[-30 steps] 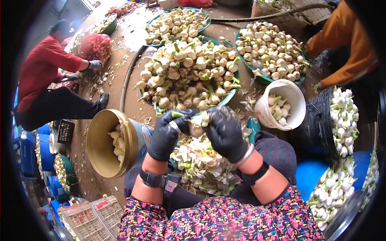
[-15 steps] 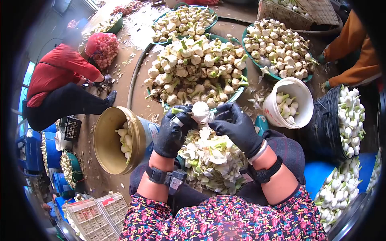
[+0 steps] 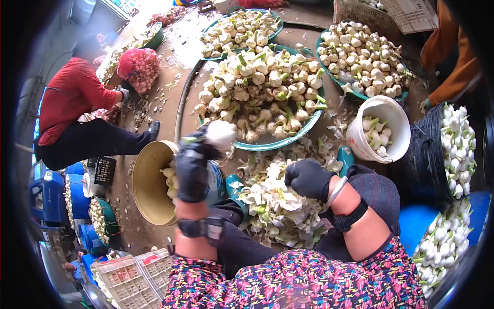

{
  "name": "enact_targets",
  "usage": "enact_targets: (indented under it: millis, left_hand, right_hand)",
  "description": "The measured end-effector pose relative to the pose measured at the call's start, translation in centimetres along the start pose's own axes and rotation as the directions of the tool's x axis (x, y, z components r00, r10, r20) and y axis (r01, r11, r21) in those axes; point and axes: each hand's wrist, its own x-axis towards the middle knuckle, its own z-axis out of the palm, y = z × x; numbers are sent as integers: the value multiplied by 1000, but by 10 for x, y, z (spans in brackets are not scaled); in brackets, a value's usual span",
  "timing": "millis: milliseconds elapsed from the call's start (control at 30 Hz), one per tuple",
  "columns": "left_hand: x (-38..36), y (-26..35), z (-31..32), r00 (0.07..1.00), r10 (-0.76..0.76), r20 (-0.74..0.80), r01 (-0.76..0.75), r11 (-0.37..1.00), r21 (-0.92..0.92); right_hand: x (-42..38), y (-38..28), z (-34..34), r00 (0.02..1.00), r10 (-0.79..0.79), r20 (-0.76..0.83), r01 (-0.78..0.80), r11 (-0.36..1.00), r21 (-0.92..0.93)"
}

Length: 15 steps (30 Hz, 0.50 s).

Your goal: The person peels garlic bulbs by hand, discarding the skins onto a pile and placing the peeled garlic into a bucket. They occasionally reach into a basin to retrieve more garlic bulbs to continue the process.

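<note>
Black gloves cover both hands. My left hand [image 3: 193, 167], blurred by motion, is closed around a white garlic bulb [image 3: 221, 135] at its fingertips, above and beside the tan bucket [image 3: 140, 190], which has peeled bulbs inside. My right hand [image 3: 310, 178] is curled closed over a heap of peeled skins and leaves [image 3: 278, 206] between the knees; whether it holds anything is hidden. Beyond the hands stands a large green basin [image 3: 293, 141] piled with untrimmed garlic bulbs.
A white bucket [image 3: 360, 141] with some bulbs stands at the right, beside a black tub [image 3: 424, 149] full of cleaned garlic. More green basins lie behind. A person in red [image 3: 74, 95] sits at the left; orange sleeves [image 3: 455, 67] show at the upper right.
My left hand has moved left toward the tan bucket with the bulb. My right hand has come away from the bulb, lower and slightly right, and its fingers have curled in.
</note>
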Motion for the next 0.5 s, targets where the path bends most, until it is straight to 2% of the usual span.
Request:
enact_targets:
  millis: [33, 67, 100, 133, 167, 233, 300, 367, 433, 500]
  left_hand:
    - [3, 19, -21, 976, 218, -2, -212, 951, 225]
    - [7, 38, -42, 941, 330, -77, -281, 886, 369]
    - [14, 50, -69, 905, 420, -67, -286, 718, 635]
    - [24, 55, -113, 912, 410, 20, -171, 335, 926]
    - [22, 62, -113, 908, 416, 56, -126, 144, 982]
    - [30, 53, -107, 896, 397, 200, -275, 141, 951]
    - [39, 26, -62, 944, 209, 254, -323, 439, 838]
    - [56, -20, -30, 934, -45, 355, -286, 500, 817]
    - [78, -66, -2, 864, -278, 419, -310, 363, 879]
    - [104, -144, -4, 874, -309, 375, -308, 244, 919]
  right_hand:
    - [-4, -5, 0, 993, 49, 106, -37, 993, -109]
    - [-6, -6, 2, 992, 57, 112, -37, 984, -175]
    - [-8, -7, 3, 991, 64, 119, -33, 969, -243]
    - [-9, -9, 0, 990, 65, 122, -34, 970, -241]
    - [-10, -13, -4, 991, 61, 117, -38, 982, -186]
    - [-9, -20, -7, 993, 57, 108, -43, 991, -127]
    - [-7, -24, -6, 997, -6, 77, 12, 997, -82]
    - [-3, -19, -1, 1000, -10, 29, 12, 997, -71]
    - [-1, -9, 7, 995, -43, -94, 34, 995, -98]
    - [0, -6, 6, 992, -70, -106, 56, 990, -132]
